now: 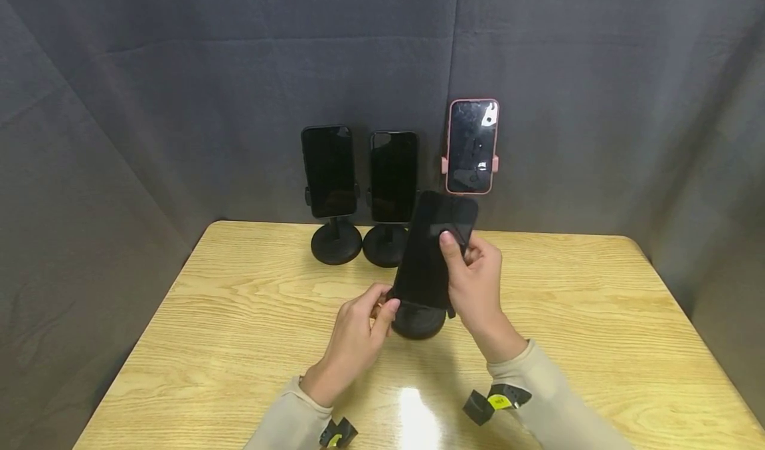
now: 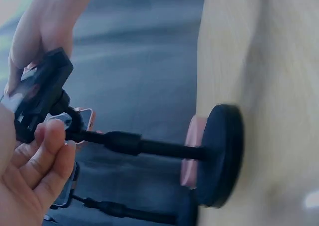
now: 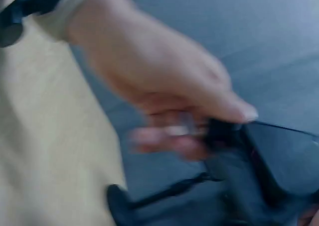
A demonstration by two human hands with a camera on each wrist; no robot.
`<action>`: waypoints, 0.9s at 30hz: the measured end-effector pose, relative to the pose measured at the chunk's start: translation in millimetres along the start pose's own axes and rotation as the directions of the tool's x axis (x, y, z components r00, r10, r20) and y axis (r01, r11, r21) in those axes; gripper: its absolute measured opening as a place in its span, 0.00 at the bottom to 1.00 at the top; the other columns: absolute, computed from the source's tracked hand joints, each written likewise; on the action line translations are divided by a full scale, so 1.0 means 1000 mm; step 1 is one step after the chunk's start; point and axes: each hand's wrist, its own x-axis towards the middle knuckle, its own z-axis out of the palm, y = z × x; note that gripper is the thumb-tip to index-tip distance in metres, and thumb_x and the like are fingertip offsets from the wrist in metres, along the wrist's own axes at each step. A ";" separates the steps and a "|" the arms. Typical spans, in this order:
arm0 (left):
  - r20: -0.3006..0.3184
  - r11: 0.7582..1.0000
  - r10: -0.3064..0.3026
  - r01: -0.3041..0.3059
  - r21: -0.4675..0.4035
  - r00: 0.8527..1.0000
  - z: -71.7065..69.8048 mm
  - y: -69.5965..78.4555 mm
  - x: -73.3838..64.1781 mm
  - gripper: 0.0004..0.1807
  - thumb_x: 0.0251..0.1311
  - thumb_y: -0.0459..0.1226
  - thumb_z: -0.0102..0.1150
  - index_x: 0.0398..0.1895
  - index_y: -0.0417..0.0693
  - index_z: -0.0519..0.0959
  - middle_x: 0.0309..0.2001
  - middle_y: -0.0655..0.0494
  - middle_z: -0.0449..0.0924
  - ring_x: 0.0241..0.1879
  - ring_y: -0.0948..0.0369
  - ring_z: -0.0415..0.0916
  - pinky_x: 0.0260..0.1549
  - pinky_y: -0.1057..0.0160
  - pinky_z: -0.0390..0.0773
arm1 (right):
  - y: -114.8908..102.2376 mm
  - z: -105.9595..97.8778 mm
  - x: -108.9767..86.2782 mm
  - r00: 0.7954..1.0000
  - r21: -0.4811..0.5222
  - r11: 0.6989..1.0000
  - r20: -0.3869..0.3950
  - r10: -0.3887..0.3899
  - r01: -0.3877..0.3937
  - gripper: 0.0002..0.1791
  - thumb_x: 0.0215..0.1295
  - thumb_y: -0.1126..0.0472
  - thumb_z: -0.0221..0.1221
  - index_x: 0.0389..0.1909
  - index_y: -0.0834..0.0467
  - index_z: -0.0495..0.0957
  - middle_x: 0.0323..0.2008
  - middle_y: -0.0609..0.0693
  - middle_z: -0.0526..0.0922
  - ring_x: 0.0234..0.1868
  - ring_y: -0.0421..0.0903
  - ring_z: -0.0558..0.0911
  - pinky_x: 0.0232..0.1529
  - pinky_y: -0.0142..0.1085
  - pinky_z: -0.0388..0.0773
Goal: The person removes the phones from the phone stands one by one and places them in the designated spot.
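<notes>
A black smartphone (image 1: 425,257) leans sideways over the front black phone stand, whose round base (image 1: 418,324) rests on the table. My right hand (image 1: 478,284) grips the phone by its right side, thumb across the screen and fingers behind. At the phone's lower left corner, my left hand (image 1: 358,324) pinches the stand's clamp between thumb and fingers. From the side, the left wrist view has the stand's thin pole (image 2: 124,143) rising from its disc base to the clamp. The phone covers most of the clamp in the head view.
Behind stand two black phone stands holding a dark phone (image 1: 330,171) and another dark phone (image 1: 394,178). To their right, a pink-edged phone (image 1: 472,146) sits in a pink stand, its lower part hidden. The wooden table (image 1: 227,330) ends at a grey curtain (image 1: 239,91).
</notes>
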 end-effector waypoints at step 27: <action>0.009 0.972 -0.180 0.179 -0.152 0.984 0.001 0.016 0.001 0.12 0.67 0.37 0.64 0.47 0.37 0.84 0.31 0.51 0.89 0.22 0.60 0.85 0.21 0.71 0.78 | -0.022 -0.013 0.010 0.999 0.017 1.000 -0.050 -0.011 0.012 0.08 0.76 0.66 0.54 0.47 0.63 0.80 0.31 0.41 0.91 0.35 0.39 0.90 0.37 0.33 0.87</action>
